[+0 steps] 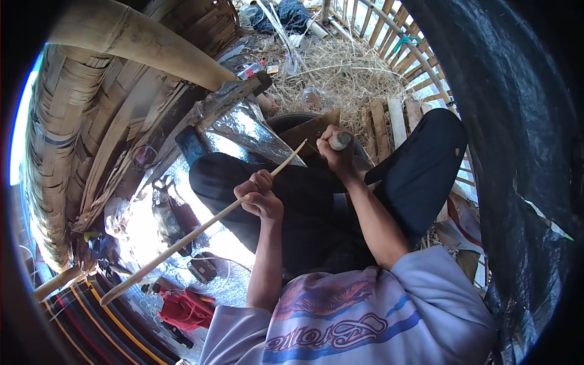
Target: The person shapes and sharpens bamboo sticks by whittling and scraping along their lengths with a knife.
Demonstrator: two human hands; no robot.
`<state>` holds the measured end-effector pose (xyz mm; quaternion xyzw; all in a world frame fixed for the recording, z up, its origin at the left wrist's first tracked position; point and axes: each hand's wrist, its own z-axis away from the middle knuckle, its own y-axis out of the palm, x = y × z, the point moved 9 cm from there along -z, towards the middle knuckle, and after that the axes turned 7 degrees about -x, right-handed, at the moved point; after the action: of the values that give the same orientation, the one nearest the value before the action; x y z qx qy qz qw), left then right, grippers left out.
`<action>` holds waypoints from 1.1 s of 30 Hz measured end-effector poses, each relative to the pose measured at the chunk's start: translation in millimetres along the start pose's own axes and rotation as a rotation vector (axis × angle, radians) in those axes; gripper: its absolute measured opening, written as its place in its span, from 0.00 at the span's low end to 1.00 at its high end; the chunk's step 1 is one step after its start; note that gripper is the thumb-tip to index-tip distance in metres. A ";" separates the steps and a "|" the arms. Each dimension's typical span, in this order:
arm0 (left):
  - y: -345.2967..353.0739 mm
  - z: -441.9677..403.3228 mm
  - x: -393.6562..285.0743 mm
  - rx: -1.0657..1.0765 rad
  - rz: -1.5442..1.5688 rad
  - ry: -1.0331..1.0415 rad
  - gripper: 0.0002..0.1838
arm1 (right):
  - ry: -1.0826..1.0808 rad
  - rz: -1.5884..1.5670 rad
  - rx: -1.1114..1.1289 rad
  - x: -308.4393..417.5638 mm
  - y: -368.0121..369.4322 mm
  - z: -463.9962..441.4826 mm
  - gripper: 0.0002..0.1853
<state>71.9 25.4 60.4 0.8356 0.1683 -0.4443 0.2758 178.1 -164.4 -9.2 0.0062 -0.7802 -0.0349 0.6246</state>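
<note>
A long thin wooden stick (194, 233) lies slantwise across my lap, and my left hand (260, 194) is closed around it near its upper end. The tip of the stick is narrowed and paler. Just to the right of that tip, my right hand (334, 155) grips a tool by its thick round wooden handle (340, 140). The handle's butt end faces the camera, and I cannot make out the working end of the tool. A flat brown piece (309, 132) shows behind the right hand.
My bent knees in dark trousers (420, 149) frame both hands. Straw (347, 67) covers the ground ahead. A thick bamboo pole (146, 36) and woven bamboo wall (67, 134) stand left. Dark plastic sheeting (493, 91) hangs right. A red cloth item (185, 309) lies lower left.
</note>
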 end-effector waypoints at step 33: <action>2.6 -6.1 5.6 -0.012 0.035 0.001 0.22 | 0.074 0.067 0.038 -26.1 5.3 -1.8 0.10</action>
<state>80.3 27.3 59.3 0.8371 0.1563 -0.4378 0.2883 185.7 -157.8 -33.9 -0.0067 -0.7567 0.0010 0.6537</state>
